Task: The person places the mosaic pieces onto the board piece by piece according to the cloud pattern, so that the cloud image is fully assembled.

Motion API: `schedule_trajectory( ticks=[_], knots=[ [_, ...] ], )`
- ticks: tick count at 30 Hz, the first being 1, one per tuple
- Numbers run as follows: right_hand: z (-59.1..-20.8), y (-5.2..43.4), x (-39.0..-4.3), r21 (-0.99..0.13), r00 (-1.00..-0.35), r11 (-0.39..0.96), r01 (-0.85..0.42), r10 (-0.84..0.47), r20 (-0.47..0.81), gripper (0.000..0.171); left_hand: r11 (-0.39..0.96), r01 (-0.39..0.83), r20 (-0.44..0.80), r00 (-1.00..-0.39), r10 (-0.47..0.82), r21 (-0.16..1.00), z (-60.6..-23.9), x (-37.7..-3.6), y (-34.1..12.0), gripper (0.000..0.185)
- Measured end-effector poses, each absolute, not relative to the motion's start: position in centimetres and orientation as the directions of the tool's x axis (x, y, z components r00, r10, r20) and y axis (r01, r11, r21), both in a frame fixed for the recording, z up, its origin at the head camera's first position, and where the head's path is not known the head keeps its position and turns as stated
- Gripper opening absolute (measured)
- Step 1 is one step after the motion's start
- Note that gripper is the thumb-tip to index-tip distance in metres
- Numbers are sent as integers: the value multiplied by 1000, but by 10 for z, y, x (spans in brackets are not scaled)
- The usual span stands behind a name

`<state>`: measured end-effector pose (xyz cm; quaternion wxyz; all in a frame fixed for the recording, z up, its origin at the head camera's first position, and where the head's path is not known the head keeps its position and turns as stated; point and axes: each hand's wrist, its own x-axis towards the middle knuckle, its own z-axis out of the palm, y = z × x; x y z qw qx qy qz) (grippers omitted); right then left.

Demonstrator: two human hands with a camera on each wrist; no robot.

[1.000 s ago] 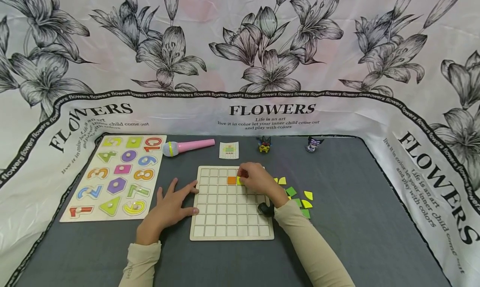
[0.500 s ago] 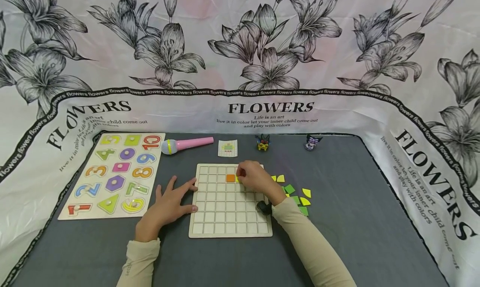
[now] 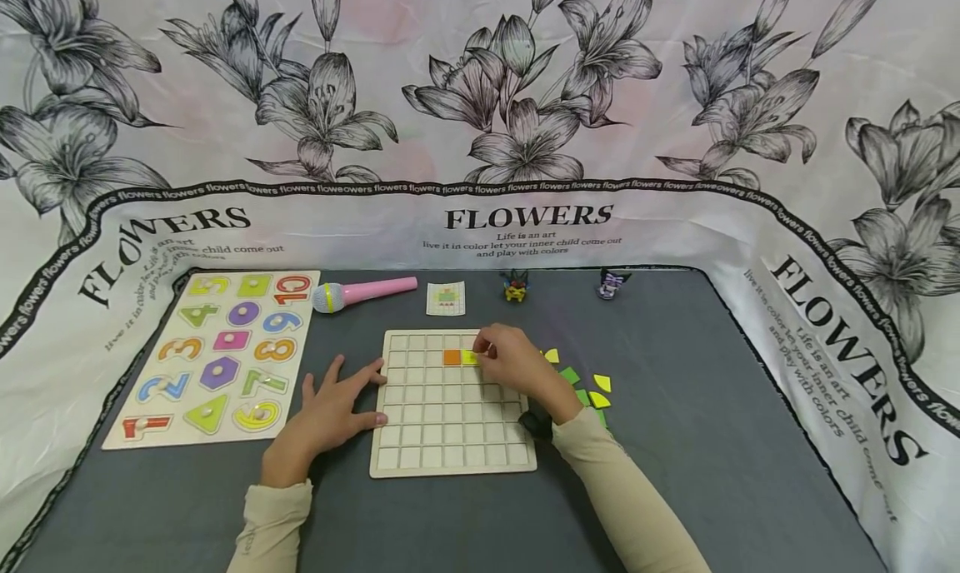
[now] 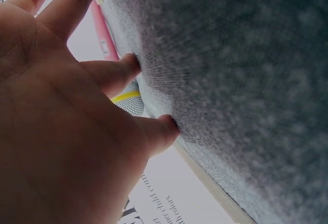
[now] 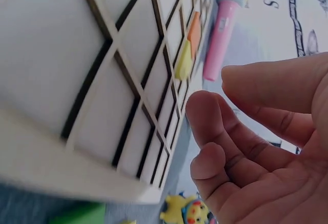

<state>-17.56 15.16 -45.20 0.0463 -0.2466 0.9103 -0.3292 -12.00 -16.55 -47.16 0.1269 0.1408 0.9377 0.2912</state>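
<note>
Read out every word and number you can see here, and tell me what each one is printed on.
"FLOWERS": backdrop cloth, large, centre, left and right.
"Life is an art / live it in color let your inner child come out / and play with colors": same cloth, below the centre heading.
"flowers", repeated: the cloth's black border band.
1 to 10: number puzzle board, coloured pieces.
Small card: a picture only, any text too small to read.

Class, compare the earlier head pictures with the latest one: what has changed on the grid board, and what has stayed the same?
The right hand has drawn back slightly from the yellow tile, which now lies uncovered in its cell beside the orange tile; the right wrist view shows the fingers off it. The left hand stays flat at the grid board edge. The loose tiles, microphone and number puzzle are unmoved.
</note>
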Motion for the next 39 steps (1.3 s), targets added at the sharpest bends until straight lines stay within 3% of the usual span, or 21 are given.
schedule_trajectory(
  ticks=[9, 28, 39],
  knots=[
    [-449, 188, -160, -649, -895, 647, -401, -427, 127, 10, 786, 192, -155, -927, 343, 587, -475, -120, -165, 81],
    [-454, 268, -132, -587, -950, 749, -307, -278, 141, 9, 781, 202, -147, -925, 351, 592, -475, -120, -165, 82],
    [-456, 303, -124, -536, -966, 805, -255, -235, 107, 11, 778, 189, -149, -928, 341, 599, -475, -119, -164, 72]
  ],
)
